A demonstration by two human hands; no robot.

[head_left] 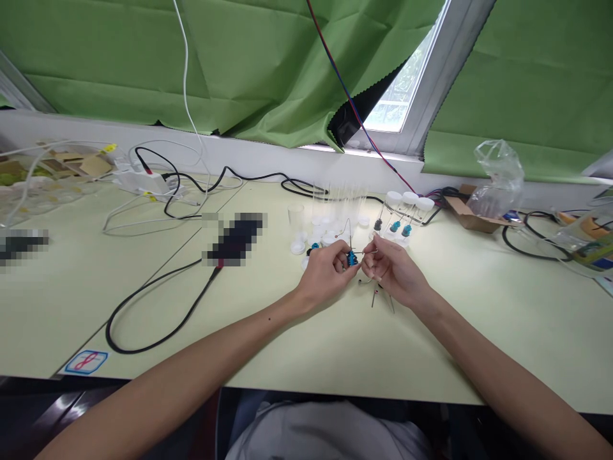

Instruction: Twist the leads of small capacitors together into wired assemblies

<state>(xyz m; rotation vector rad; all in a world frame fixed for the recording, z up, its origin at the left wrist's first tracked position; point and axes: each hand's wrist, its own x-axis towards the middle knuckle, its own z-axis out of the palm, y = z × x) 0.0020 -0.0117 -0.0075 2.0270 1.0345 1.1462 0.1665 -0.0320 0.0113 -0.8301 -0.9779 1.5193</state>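
Note:
My left hand is closed on a small blue part with thin metal wires sticking out of it. Opposite it, my right hand pinches a thin metal wire whose end meets the blue part. A few short metal rods lie on the table under my right hand. Just behind my hands stand clear tubes and several white caps. To their right, clear tubes with white lids hold small parts, blue and dark. Another blue and black part shows beside my left knuckles.
A blurred dark device with a black cable lies on the left. Along the wall are a power strip, loose cables and a cardboard box with a plastic bag. Clear round containers stand at far left.

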